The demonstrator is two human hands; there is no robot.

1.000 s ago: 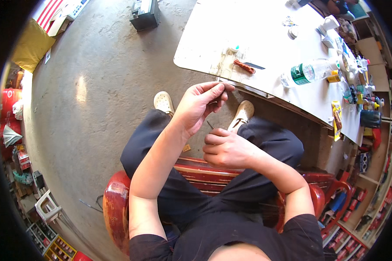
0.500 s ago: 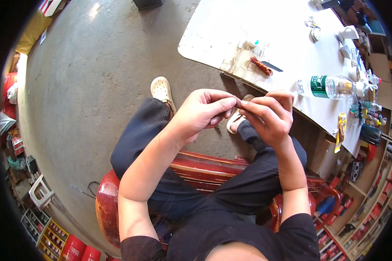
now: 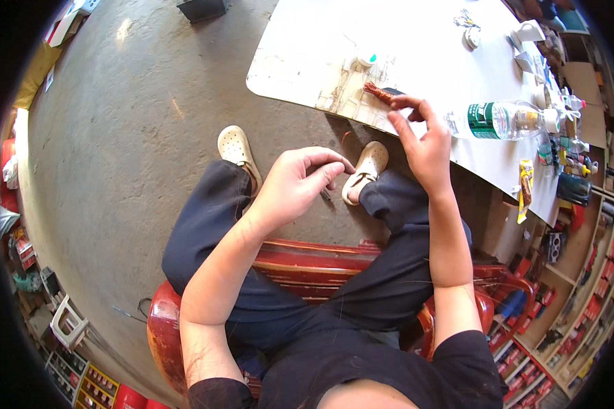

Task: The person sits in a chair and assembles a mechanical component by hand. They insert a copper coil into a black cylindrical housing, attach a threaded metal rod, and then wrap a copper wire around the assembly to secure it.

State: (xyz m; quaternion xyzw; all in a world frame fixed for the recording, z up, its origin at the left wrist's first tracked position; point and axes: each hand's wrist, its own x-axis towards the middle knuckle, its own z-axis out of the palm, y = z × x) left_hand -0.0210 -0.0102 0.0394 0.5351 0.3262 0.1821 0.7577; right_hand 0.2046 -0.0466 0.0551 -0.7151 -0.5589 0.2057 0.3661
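Note:
My left hand (image 3: pixel 305 178) is over the gap between my knees, thumb and forefinger pressed together. What they pinch, if anything, is too small to make out. A short dark piece (image 3: pixel 326 195) shows just below its fingers; I cannot tell whether it is held. My right hand (image 3: pixel 424 136) reaches up at the near edge of the white table (image 3: pixel 307 58), thumb and fingers apart and nothing visible between them. Past its fingertips lies a twisted bundle of copper-coloured strands (image 3: pixel 376 91), partly over a dark flat strip; whether the fingers touch it cannot be seen.
On the table are a clear water bottle (image 3: pixel 505 120) lying on its side, a yellow wrapper (image 3: pixel 525 184), a small white roll (image 3: pixel 366 60) and a white coiled cord (image 3: pixel 472 37). Beneath me is a red wooden chair (image 3: pixel 165 313). Stocked shelves (image 3: pixel 587 293) stand at right.
My hands were together at the fingertips and are now apart. The right has moved up toward the copper-coloured bundle; the left stays pinched. The whole view has shifted slightly.

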